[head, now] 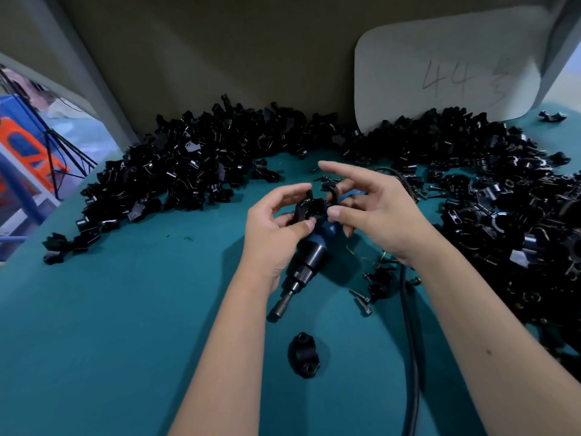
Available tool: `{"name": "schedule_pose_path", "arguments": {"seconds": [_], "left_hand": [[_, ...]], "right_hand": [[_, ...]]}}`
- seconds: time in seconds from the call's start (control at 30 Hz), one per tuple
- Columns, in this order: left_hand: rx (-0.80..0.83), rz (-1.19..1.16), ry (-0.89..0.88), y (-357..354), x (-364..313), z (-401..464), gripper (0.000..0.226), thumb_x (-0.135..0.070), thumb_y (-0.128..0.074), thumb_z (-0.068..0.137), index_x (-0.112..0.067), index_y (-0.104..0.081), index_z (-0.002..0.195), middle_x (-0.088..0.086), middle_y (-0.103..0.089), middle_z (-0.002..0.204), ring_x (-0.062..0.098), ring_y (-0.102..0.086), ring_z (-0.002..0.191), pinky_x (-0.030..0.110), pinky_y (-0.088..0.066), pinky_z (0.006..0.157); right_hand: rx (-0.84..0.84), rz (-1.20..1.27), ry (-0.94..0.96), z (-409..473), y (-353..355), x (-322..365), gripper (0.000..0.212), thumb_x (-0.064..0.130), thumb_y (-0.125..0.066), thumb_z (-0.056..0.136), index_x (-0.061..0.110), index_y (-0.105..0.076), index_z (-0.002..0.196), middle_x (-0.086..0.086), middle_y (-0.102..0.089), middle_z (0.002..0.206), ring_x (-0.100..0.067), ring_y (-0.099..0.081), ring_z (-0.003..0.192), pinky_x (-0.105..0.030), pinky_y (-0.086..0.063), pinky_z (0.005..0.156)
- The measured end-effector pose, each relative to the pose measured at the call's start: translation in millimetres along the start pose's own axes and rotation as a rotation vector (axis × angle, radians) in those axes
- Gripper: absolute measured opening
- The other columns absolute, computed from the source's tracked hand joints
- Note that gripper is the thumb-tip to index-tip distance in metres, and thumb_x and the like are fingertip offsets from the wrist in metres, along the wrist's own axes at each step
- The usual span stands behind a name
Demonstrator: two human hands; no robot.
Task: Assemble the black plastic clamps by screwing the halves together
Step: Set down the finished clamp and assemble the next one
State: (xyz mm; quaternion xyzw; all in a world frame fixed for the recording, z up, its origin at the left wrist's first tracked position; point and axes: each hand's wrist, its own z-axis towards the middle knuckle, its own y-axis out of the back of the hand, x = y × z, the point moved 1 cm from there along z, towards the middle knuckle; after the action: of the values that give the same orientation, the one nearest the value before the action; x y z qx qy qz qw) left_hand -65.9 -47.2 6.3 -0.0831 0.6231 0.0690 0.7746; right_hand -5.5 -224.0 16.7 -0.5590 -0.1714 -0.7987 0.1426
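The green table (pixel 110 325) runs out of view at the bottom and both sides; the long heap of black clamp parts (pixel 195 165) curving along its far edge is too tangled to tell halves from finished pieces, and its right-hand stretch is cut off by the picture's edge. A grey board (pixel 251 58) stands behind the heap; a white card (pixel 440 73) leans against it with "44" and a further mark that cannot be read, its lower edge hidden behind the parts. No box or tray shows; the parts lie loose on the table.

A black cable (pixel 412 341) runs from the bottom edge up under the right forearm, where it is lost from sight. The power screwdriver (pixel 305 272) lies flat on the table with its bit towards the viewer; its blue rear end is covered by the hands.

The left hand (pixel 273 228) is raised over the screwdriver, thumb and curled fingers gripping a clamp half (pixel 306 206). The right hand (pixel 374 212) meets it from the other side, index finger stretched out straight, thumb and middle fingers pinching a second black piece (pixel 333 191) (its shape is hard to make out between the fingers); whether the two pieces touch cannot be told.

One assembled-looking clamp (pixel 304 354) lies alone near the viewer, between the forearms; a few loose screws (pixel 361 298) lie beside the cable.
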Motion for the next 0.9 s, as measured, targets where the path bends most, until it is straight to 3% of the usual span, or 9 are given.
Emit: {"name": "schedule_pose_path", "arguments": {"seconds": [0.1,0.17,0.27,0.37,0.5,0.67,0.73,0.8,0.9], "left_hand": [[-0.025,-0.046,-0.011,0,2,1,0.043,0.012,-0.076,0.081,-0.021,-0.074,0.108,0.000,-0.072,0.112,0.004,-0.071,0.094,0.024,-0.057,0.085],[-0.028,-0.046,-0.052,-1,1,1,0.038,0.009,-0.078,0.081,-0.024,-0.071,0.100,-0.003,-0.071,0.105,0.003,-0.069,0.092,0.027,-0.057,0.084],[-0.013,0.087,-0.170,-3,-2,4,0.031,0.000,-0.082,0.079,-0.022,-0.069,0.098,-0.009,-0.072,0.101,0.006,-0.068,0.100,0.030,-0.056,0.083],[-0.008,0.184,-0.222,-8,-1,5,0.030,-0.010,-0.085,0.076,-0.026,-0.073,0.098,-0.010,-0.075,0.100,0.011,-0.072,0.098,0.034,-0.058,0.081],[-0.012,0.026,-0.163,-14,-1,4,0.026,-0.016,-0.088,0.077,-0.026,-0.076,0.098,-0.004,-0.076,0.099,0.020,-0.076,0.081,0.039,-0.064,0.073],[0.008,-0.179,-0.051,-25,-2,2,0.021,-0.016,-0.089,0.078,-0.021,-0.078,0.094,0.010,-0.078,0.102,0.035,-0.077,0.089,0.047,-0.063,0.083],[0.041,-0.266,0.010,-28,-3,1,0.019,-0.008,-0.087,0.079,-0.016,-0.076,0.091,0.012,-0.077,0.097,0.034,-0.077,0.084,0.045,-0.063,0.079],[0.019,-0.346,0.025,-26,-6,0,0.018,-0.008,-0.086,0.078,-0.012,-0.074,0.091,0.008,-0.075,0.093,0.025,-0.075,0.080,0.034,-0.062,0.072],[-0.033,-0.440,0.078,-22,-11,0,0.019,-0.015,-0.082,0.074,-0.011,-0.073,0.090,0.006,-0.075,0.092,0.018,-0.074,0.084,0.027,-0.060,0.073]], "right_hand": [[-0.080,0.220,-0.089,0,-3,3,0.043,0.009,-0.082,0.086,0.024,-0.072,0.125,-0.009,-0.064,0.085,-0.023,-0.068,0.072,-0.025,-0.055,0.060],[-0.148,0.331,-0.176,0,-4,6,0.041,0.025,-0.089,0.078,0.018,-0.071,0.114,-0.008,-0.065,0.078,-0.019,-0.065,0.063,-0.023,-0.053,0.056],[-0.191,0.308,-0.236,-1,-7,10,0.041,0.047,-0.087,0.069,0.020,-0.070,0.093,-0.003,-0.063,0.067,-0.015,-0.054,0.049,-0.021,-0.042,0.041],[-0.187,0.140,-0.248,-1,-13,11,0.047,0.057,-0.082,0.076,0.014,-0.067,0.088,-0.003,-0.061,0.059,-0.014,-0.047,0.038,-0.018,-0.029,0.032],[-0.257,-0.057,-0.187,0,-13,13,0.059,0.058,-0.076,0.086,0.001,-0.057,0.086,-0.005,-0.060,0.052,-0.013,-0.046,0.033,-0.018,-0.030,0.035],[-0.235,-0.219,-0.094,-2,-8,18,0.063,0.059,-0.072,0.089,-0.001,-0.054,0.078,-0.005,-0.060,0.053,-0.012,-0.056,0.042,-0.020,-0.041,0.045],[-0.175,-0.149,-0.111,-3,-6,21,0.057,0.057,-0.070,0.090,0.002,-0.058,0.077,-0.001,-0.060,0.051,-0.009,-0.051,0.039,-0.019,-0.038,0.041],[-0.075,-0.095,-0.140,-4,-2,24,0.043,0.049,-0.066,0.096,0.009,-0.064,0.081,-0.001,-0.061,0.055,-0.011,-0.050,0.041,-0.020,-0.035,0.039],[0.029,-0.100,-0.150,-6,3,25,0.016,0.021,-0.073,0.097,0.008,-0.070,0.105,-0.004,-0.065,0.066,-0.014,-0.056,0.050,-0.022,-0.039,0.040]]}}
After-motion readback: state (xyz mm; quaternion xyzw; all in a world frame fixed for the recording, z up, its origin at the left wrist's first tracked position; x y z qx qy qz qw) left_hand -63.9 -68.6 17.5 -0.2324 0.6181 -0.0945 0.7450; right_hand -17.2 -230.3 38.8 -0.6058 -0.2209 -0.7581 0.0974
